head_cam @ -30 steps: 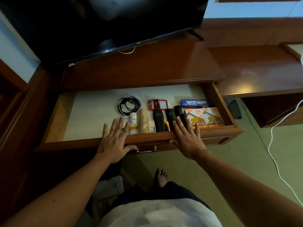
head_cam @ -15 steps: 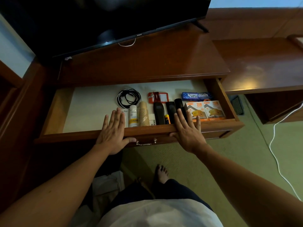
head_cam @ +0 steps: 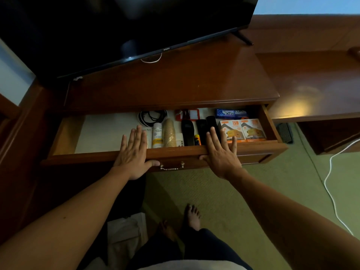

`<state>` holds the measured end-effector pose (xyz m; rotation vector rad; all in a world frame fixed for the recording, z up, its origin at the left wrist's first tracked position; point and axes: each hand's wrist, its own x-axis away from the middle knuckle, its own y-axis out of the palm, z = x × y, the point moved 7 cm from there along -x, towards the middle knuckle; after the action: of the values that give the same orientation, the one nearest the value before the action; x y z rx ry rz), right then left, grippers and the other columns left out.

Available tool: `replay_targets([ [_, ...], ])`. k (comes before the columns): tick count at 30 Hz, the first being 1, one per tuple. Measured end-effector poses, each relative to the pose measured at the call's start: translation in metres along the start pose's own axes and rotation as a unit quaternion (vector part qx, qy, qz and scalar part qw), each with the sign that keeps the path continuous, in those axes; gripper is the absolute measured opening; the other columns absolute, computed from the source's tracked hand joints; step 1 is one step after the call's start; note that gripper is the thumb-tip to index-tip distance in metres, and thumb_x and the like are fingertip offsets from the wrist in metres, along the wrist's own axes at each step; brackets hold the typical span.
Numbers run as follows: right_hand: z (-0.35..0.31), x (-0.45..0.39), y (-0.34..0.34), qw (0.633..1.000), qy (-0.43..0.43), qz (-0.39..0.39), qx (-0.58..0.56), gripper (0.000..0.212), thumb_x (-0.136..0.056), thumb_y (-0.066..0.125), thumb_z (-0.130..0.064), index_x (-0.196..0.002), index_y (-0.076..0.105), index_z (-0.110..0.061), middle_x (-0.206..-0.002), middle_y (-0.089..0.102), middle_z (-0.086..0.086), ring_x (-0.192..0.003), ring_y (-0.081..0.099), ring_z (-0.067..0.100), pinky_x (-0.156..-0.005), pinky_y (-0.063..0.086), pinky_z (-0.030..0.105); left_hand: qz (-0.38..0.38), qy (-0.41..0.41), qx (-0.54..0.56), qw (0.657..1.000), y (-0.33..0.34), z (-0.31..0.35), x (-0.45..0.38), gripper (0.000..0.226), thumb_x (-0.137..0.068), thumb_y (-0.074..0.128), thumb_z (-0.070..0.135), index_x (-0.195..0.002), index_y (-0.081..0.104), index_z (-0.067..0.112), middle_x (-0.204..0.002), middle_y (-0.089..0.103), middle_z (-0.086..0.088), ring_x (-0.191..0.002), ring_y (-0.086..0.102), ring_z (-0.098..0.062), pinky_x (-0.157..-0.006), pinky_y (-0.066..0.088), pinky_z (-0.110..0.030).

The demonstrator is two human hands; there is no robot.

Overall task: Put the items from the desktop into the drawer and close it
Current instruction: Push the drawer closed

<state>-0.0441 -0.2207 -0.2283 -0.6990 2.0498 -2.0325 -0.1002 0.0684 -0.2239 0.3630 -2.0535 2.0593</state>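
- The television (head_cam: 124, 26) fills the view from 10 to 12 o'clock, standing at the back of the table (head_cam: 175, 82); the tabletop in front of it shows only a loop of white cable, so the clearing step looks done
- The drawer (head_cam: 97, 157) runs across the centre, part-way open under the table edge; closing it is what is left
- The left hand (head_cam: 134, 152) lies flat with fingers straight over the drawer's front rim at 9 o'clock of the metal handle (head_cam: 172, 166); it holds nothing
- The right hand (head_cam: 221, 152) lies the same way at 3 o'clock of the handle, fingers spread, holding nothing
- Inside: two orange charger boxes (head_cam: 241, 130) at the right end; dark remotes (head_cam: 194, 131), a stack of paper cups (head_cam: 169, 133) and a small white bottle (head_cam: 157, 135) between the hands; a coiled black cable (head_cam: 153, 117) behind
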Motion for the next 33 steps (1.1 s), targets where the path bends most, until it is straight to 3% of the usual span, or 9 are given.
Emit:
replay_targets([
  [8, 0.008, -0.059, -0.014, 1.000, 0.024, 0.002, -0.017, 0.088, -0.095, 0.013, -0.071, -0.153, -0.023, -0.014, -0.159, -0.035, 0.006, -0.144, -0.032, 0.035, -0.113, -0.012, 0.066, -0.030, -0.032, 0.015, 0.999, -0.024, -0.011, -0.050, 0.127, -0.081, 0.036, 0.087, -0.146, -0.038, 0.007, -0.149, -0.051, -0.015, -0.143, -0.038, -0.032, -0.119, -0.019, -0.052],
  [14, 0.005, -0.102, -0.035, 1.000, 0.008, 0.020, 0.008, 0.090, -0.100, 0.030, -0.059, -0.152, -0.025, -0.010, -0.157, -0.038, 0.009, -0.143, -0.033, 0.035, -0.112, -0.014, 0.066, 0.007, -0.033, -0.009, 0.999, -0.049, -0.014, -0.090, 0.129, -0.083, 0.048, 0.080, -0.149, -0.033, 0.005, -0.150, -0.050, -0.017, -0.144, -0.038, -0.034, -0.120, -0.017, -0.053],
  [20, 0.006, -0.134, -0.053, 0.998, -0.022, 0.035, 0.044, 0.097, -0.097, 0.040, -0.059, -0.153, -0.023, -0.010, -0.158, -0.035, 0.010, -0.145, -0.032, 0.033, -0.113, -0.011, 0.067, 0.042, -0.003, -0.056, 0.998, -0.067, -0.019, -0.121, 0.134, -0.079, 0.049, 0.083, -0.149, -0.034, 0.005, -0.153, -0.046, -0.017, -0.145, -0.036, -0.033, -0.121, -0.015, -0.053],
  [27, 0.019, -0.177, -0.084, 0.997, -0.031, 0.020, 0.065, 0.135, -0.073, 0.062, -0.076, -0.152, -0.025, -0.008, -0.157, -0.036, 0.013, -0.145, -0.030, 0.035, -0.114, -0.012, 0.065, 0.056, 0.002, -0.099, 0.993, -0.101, -0.033, -0.163, 0.157, -0.049, 0.056, 0.099, -0.155, -0.024, 0.015, -0.159, -0.037, -0.013, -0.149, -0.028, -0.035, -0.120, -0.010, -0.059],
  [33, 0.026, -0.191, -0.080, 1.000, -0.012, 0.022, 0.007, 0.131, -0.073, 0.065, -0.073, -0.156, -0.017, -0.013, -0.162, -0.027, 0.006, -0.148, -0.022, 0.033, -0.114, -0.006, 0.067, 0.067, -0.028, -0.043, 0.996, -0.098, -0.044, -0.175, 0.154, -0.048, 0.058, 0.098, -0.158, -0.017, 0.021, -0.165, -0.026, -0.010, -0.152, -0.020, -0.033, -0.122, -0.005, -0.058],
])
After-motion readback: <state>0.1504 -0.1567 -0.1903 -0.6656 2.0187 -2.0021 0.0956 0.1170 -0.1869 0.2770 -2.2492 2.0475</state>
